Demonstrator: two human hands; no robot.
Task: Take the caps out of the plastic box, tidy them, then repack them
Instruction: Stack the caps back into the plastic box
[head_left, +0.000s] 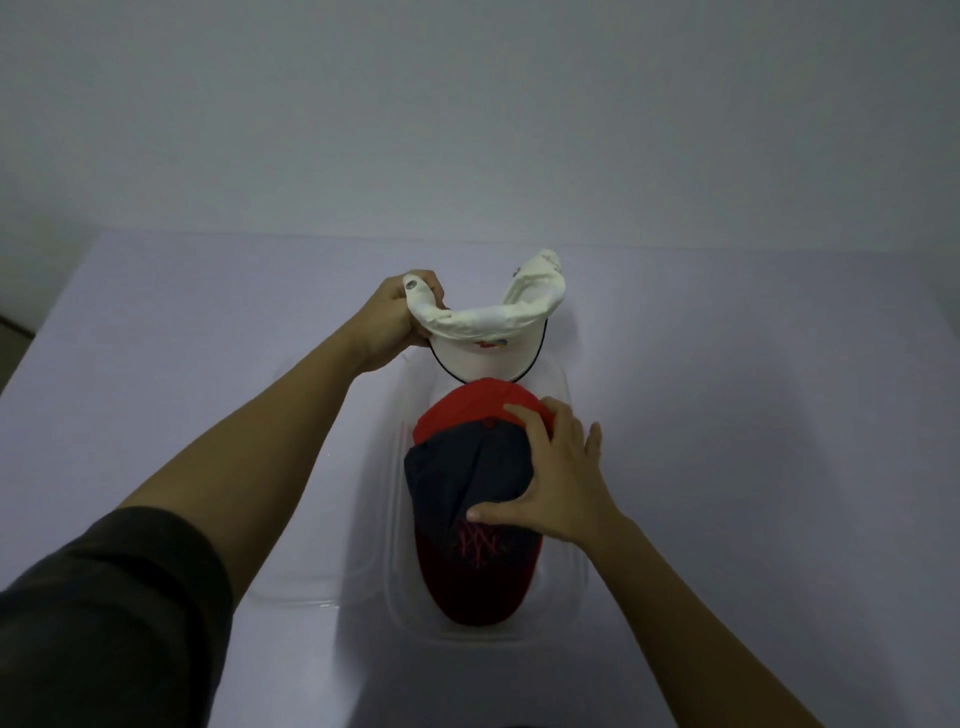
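A clear plastic box (569, 577) stands on the table in front of me. Inside it lies a navy cap with a dark red brim (467, 499), and a red cap (467, 402) shows from beneath its far end. My right hand (553, 475) rests on the navy cap's crown, fingers spread, thumb across its front. My left hand (397, 322) grips the left end of a white cap (493, 322), held over the box's far end, brim toward me; the cap's right end sticks up free.
The clear box lid (322, 545) lies flat on the table to the left of the box. The pale table (156, 364) runs to a grey wall at the back. Its left edge is visible at the far left.
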